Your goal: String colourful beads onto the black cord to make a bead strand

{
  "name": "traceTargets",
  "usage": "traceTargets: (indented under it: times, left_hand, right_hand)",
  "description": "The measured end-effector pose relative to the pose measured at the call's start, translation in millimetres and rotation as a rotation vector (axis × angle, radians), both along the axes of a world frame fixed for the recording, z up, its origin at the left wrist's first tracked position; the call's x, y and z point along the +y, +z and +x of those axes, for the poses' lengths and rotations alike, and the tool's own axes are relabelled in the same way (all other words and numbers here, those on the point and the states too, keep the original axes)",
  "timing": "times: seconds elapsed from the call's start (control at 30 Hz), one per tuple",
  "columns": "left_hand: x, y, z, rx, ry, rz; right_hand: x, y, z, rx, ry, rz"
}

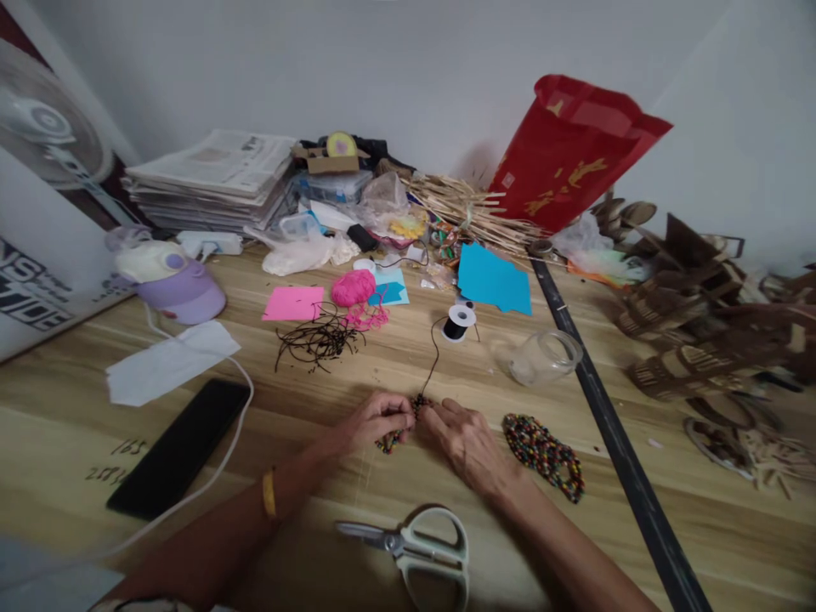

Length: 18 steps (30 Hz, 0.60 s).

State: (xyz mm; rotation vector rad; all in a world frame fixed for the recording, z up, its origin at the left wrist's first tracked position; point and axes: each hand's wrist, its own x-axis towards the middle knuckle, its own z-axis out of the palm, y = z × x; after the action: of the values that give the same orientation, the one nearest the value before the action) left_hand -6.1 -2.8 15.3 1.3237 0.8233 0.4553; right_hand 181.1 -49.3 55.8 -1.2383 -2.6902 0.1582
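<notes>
My left hand (383, 418) and my right hand (462, 438) meet at the middle of the table. Between their pinched fingertips is a string of small multicoloured beads (388, 442), partly hidden by the fingers. A dark cord (433, 361) runs from the beads up to a white spool (460, 323) wound with black cord. To the right of my right hand lies a bundle of similar beads (544, 455). Scissors (417, 544) with pale handles rest below my hands, blades pointing left.
Black cord pieces (319, 338), pink yarn (354, 289) and a blue paper sheet (495, 279) lie farther back. A glass jar (541, 357) lies on its side at right. A phone (182, 446) and white cable (237, 416) are at left. A black strip (612, 433) crosses the right side.
</notes>
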Motion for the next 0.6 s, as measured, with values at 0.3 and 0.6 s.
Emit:
traceTargets:
  times: [0.3,0.6]
  left_hand:
    - [-1.8,0.1,-0.1,-0.089,0.017,-0.106]
    - [-4.8,7.0,5.2,-0.239,0.250,-0.290]
  right_hand:
    - [7.8,-8.2,6.9,0.204,-0.108,-0.066]
    - [0.1,-6.9,-5.5,0.435,-0.092,0.030]
